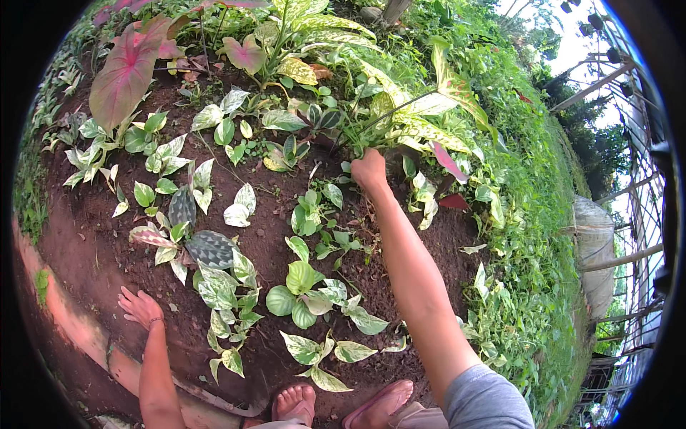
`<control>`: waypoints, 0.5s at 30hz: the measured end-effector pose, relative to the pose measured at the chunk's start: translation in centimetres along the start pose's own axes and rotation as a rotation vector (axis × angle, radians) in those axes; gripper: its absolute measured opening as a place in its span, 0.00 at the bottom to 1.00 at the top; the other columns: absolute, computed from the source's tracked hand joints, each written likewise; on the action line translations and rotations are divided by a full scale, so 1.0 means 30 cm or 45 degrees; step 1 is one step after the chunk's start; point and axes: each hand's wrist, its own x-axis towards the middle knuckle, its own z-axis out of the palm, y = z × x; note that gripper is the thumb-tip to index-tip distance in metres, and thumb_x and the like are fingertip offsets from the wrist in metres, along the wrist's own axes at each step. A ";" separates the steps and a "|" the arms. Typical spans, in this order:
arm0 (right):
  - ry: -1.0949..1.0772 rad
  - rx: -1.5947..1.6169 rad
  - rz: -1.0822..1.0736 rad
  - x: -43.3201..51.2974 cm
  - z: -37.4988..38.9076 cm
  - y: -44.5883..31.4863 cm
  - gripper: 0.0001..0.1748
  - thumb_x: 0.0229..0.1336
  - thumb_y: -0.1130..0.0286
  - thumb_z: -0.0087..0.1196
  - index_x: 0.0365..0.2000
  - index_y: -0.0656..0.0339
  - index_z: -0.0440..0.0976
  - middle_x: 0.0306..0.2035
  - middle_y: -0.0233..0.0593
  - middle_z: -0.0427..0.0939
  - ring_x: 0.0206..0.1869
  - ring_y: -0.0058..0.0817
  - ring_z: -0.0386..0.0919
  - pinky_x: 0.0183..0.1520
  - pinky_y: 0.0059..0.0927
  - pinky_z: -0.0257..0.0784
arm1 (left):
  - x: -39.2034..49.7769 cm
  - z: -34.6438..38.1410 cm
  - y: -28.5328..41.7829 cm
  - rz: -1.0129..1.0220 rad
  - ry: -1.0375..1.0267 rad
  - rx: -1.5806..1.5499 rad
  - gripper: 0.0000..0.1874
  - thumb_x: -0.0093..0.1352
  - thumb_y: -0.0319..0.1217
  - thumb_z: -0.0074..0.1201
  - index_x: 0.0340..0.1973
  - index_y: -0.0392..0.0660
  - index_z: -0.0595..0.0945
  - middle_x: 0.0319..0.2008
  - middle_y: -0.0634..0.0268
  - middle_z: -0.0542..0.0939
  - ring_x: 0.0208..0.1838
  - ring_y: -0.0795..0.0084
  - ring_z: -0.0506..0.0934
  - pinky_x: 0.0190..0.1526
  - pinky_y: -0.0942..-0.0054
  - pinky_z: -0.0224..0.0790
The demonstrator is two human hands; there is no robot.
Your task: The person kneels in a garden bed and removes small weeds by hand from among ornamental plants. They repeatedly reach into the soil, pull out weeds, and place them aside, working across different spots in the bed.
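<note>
My right hand (368,167) reaches far forward, curled into a fist at the base of a yellow-green spotted dieffenbachia (407,115). Thin green stems (360,140) come out at the top of the fist; the fingertips are hidden. Over bare brown soil (102,268) at the left, my left hand (142,308) is spread with nothing in it. Right of that hand grow white-and-green pothos (220,287) and a dark, silver-patterned leaf (211,249). A round-leaved, striped green plant (295,297) stands between my two arms.
A curved concrete-like edging (80,322) borders the bed at the lower left. My sandalled feet (295,402) are at the near side. Pink caladium leaves (126,75) rise at the upper left. Dense green growth (536,257) and a pole frame (621,257) line the right.
</note>
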 end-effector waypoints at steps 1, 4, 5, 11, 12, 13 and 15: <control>-0.105 -0.121 -0.167 0.001 -0.012 0.006 0.15 0.46 0.75 0.52 0.37 0.69 0.78 0.35 0.62 0.80 0.41 0.57 0.78 0.48 0.45 0.72 | -0.003 -0.004 -0.003 -0.006 -0.009 -0.004 0.30 0.72 0.38 0.39 0.69 0.49 0.57 0.71 0.53 0.55 0.75 0.54 0.49 0.69 0.38 0.39; -0.267 -0.414 -0.270 -0.011 -0.035 0.007 0.18 0.47 0.71 0.58 0.39 0.72 0.76 0.42 0.63 0.78 0.47 0.56 0.76 0.54 0.43 0.71 | 0.003 -0.007 0.009 0.000 -0.004 -0.035 0.29 0.72 0.38 0.39 0.69 0.49 0.57 0.71 0.53 0.54 0.74 0.53 0.49 0.69 0.37 0.39; -0.295 -0.257 -0.175 -0.020 -0.035 -0.004 0.19 0.46 0.73 0.57 0.41 0.70 0.76 0.42 0.61 0.79 0.47 0.53 0.78 0.54 0.40 0.71 | 0.005 -0.005 0.013 -0.011 -0.007 -0.039 0.29 0.72 0.38 0.39 0.69 0.49 0.57 0.71 0.52 0.54 0.74 0.52 0.49 0.69 0.37 0.39; -0.490 -0.126 -0.078 -0.087 -0.071 -0.055 0.32 0.46 0.58 0.69 0.47 0.69 0.74 0.43 0.52 0.80 0.47 0.42 0.79 0.52 0.40 0.72 | 0.002 0.004 0.006 -0.004 -0.006 -0.012 0.29 0.73 0.38 0.38 0.69 0.49 0.57 0.71 0.53 0.54 0.75 0.52 0.49 0.69 0.37 0.38; -0.566 -0.243 -0.181 -0.097 -0.061 -0.072 0.38 0.41 0.53 0.71 0.48 0.70 0.73 0.44 0.56 0.80 0.48 0.47 0.78 0.54 0.40 0.71 | 0.005 0.001 0.006 -0.007 -0.017 -0.024 0.29 0.73 0.39 0.38 0.69 0.49 0.57 0.71 0.53 0.54 0.75 0.52 0.49 0.69 0.36 0.38; -0.592 -0.252 -0.309 -0.109 -0.063 -0.081 0.37 0.39 0.50 0.71 0.44 0.70 0.75 0.41 0.58 0.80 0.46 0.48 0.79 0.53 0.41 0.72 | 0.005 -0.002 0.006 -0.012 -0.002 -0.010 0.29 0.73 0.39 0.38 0.69 0.49 0.57 0.71 0.53 0.54 0.75 0.52 0.49 0.69 0.36 0.38; -0.663 -0.183 -0.319 -0.121 -0.069 -0.094 0.29 0.43 0.54 0.70 0.39 0.68 0.79 0.36 0.57 0.81 0.41 0.45 0.80 0.49 0.39 0.73 | 0.006 -0.005 0.012 -0.022 0.013 -0.048 0.29 0.72 0.39 0.38 0.69 0.50 0.58 0.71 0.53 0.55 0.74 0.52 0.50 0.68 0.36 0.39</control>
